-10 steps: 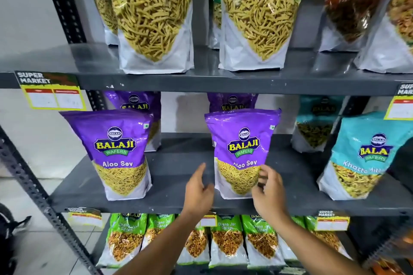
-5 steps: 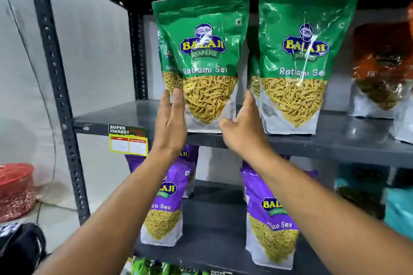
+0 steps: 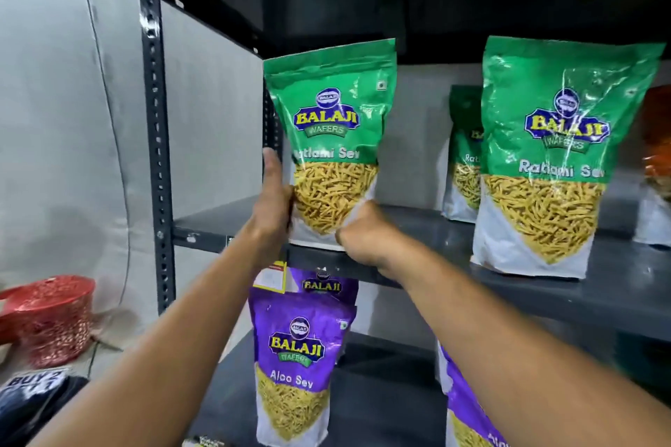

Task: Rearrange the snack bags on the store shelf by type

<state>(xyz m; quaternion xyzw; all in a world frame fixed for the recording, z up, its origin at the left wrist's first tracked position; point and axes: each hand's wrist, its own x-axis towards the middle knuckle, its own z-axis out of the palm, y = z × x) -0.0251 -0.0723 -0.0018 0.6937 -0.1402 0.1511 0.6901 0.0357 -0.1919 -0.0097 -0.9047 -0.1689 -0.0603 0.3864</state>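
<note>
Since half a second ago: the glossy green Ratlami Sev pouch with the clear window of yellow strands (image 3: 328, 149) has swung to tilt top-right at the left end of the dark grey metal upper shelf (image 3: 417, 225); its base looks to touch the front lip, though the hands hide the corners, so it may be partly lifted. Left hand (image 3: 270, 207) has gone from flat at the pouch's side to wrapped on its lower left edge, thumb up along the side. Right hand (image 3: 366, 236) has closed to a pinch on the lower right corner. Both hands hold this one pouch. Progress, judged from the layout: sorting looks well along. A second green Ratlami Sev pouch (image 3: 555, 156) stands upright to the right on the same shelf, with a third green pouch (image 3: 463, 156) behind it. An orange snack bag (image 3: 659, 156) sits at the far right edge, mostly cut off. The shelf below carries only purple Aloo Sev pouches (image 3: 297, 363) in what the view shows. Left to do: square the held pouch upright in line with its fellows. Other shelves are out of view, so their state is unknown.
</note>
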